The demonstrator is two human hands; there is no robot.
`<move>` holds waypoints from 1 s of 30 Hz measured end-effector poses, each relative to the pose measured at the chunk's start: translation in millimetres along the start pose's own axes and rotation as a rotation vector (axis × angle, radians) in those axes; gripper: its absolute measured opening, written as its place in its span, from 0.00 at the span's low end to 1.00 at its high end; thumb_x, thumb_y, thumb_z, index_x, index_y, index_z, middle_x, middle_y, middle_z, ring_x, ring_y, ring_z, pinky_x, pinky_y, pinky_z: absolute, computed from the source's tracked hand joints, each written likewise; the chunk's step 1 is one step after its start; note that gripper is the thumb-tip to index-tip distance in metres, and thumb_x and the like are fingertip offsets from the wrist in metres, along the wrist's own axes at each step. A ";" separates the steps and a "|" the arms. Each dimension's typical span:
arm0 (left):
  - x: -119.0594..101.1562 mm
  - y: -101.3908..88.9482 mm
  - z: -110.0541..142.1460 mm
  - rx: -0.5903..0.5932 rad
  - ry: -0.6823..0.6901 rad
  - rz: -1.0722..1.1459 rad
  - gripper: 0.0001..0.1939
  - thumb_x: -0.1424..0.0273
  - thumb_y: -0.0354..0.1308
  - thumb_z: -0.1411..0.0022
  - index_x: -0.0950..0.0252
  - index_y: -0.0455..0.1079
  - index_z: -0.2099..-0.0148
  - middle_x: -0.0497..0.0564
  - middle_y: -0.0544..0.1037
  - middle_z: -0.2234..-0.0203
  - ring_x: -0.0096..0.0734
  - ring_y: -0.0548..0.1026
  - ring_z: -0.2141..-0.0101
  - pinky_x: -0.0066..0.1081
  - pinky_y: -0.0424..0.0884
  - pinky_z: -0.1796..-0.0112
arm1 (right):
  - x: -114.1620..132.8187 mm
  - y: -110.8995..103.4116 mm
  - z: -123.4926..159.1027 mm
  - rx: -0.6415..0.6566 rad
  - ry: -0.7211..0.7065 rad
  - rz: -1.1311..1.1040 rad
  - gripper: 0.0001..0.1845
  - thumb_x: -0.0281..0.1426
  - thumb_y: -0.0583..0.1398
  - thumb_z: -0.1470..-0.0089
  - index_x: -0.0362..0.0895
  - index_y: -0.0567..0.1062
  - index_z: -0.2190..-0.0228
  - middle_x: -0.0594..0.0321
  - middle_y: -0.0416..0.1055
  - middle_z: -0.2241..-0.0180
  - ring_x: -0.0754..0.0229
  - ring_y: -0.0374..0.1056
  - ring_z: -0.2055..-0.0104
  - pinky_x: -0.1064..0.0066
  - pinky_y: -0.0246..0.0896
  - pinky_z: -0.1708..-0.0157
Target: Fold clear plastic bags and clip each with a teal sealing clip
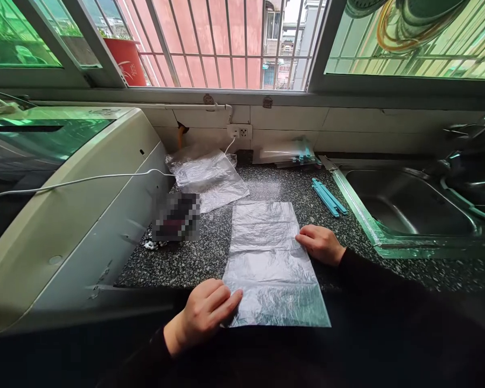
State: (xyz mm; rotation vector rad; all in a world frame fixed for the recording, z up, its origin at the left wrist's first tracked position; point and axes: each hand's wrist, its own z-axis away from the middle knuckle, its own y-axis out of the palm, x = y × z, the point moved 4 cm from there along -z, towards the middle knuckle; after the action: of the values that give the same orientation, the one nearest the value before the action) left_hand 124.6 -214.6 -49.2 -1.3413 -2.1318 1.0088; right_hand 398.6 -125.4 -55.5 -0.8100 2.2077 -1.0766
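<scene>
A clear, creased plastic bag (269,264) lies partly on the speckled countertop, its near end reaching past the front edge. My left hand (206,310) pinches its lower left side, thumb on top. At the upper right side, my right hand (320,243) grips the bag's edge with curled fingers. More clear plastic bags (210,175) lie in a loose pile behind and to the left. Several turquoise plastic strips (328,197) rest together on the counter, to the right beyond my right hand.
A metal sink (412,202) is set into the counter (178,264) on the right. A large pale appliance (117,178) stands left, a white cable across it. Near it lies a pixelated dark object (177,217). Packaged turquoise strips (286,152) lie by the wall below a barred window.
</scene>
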 end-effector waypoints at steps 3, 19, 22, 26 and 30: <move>-1.0 -0.6 -1.8 0.007 0.011 -0.009 0.10 0.79 0.49 0.40 0.70 0.67 0.57 0.49 0.68 0.81 0.27 0.64 0.78 0.29 0.61 0.75 | -7.6 7.2 -6.0 -0.027 0.014 0.017 0.13 0.24 0.52 0.45 0.43 0.74 0.75 0.62 0.69 0.76 0.65 0.60 0.74 0.75 0.53 0.73; 21.5 -11.3 -20.2 -0.124 -0.078 0.007 0.11 0.81 0.55 0.44 0.69 0.69 0.58 0.50 0.69 0.78 0.26 0.65 0.75 0.28 0.64 0.72 | -27.0 33.0 -24.6 0.000 0.082 -0.050 0.09 0.26 0.53 0.46 0.43 0.74 0.72 0.62 0.69 0.74 0.65 0.61 0.73 0.75 0.53 0.74; 25.5 -11.2 -27.8 -0.145 -0.112 0.033 0.11 0.82 0.56 0.45 0.68 0.69 0.59 0.48 0.67 0.79 0.24 0.64 0.77 0.25 0.63 0.75 | -22.8 30.9 -17.2 -0.003 0.092 -0.102 0.08 0.26 0.55 0.48 0.43 0.74 0.68 0.62 0.71 0.72 0.66 0.62 0.72 0.76 0.54 0.74; 31.9 -11.6 -35.0 -0.168 -0.192 0.087 0.12 0.82 0.57 0.46 0.67 0.69 0.59 0.48 0.66 0.78 0.23 0.64 0.78 0.23 0.62 0.77 | -12.0 20.9 -8.2 -0.016 0.055 -0.200 0.09 0.26 0.54 0.48 0.45 0.75 0.72 0.63 0.70 0.74 0.67 0.61 0.75 0.76 0.52 0.77; 44.6 -11.6 -36.8 -0.159 -0.130 0.122 0.13 0.72 0.58 0.44 0.65 0.67 0.55 0.48 0.68 0.76 0.25 0.66 0.75 0.25 0.65 0.75 | -12.5 16.2 -5.2 -0.050 0.149 -0.427 0.09 0.27 0.54 0.47 0.44 0.74 0.74 0.63 0.67 0.75 0.68 0.61 0.76 0.77 0.54 0.77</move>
State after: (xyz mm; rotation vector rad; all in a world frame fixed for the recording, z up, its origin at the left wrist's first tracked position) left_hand 123.0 -164.7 -17.6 -1.5350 -2.2910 1.0166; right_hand 398.9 -105.9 -63.5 -1.3029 2.2467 -1.3193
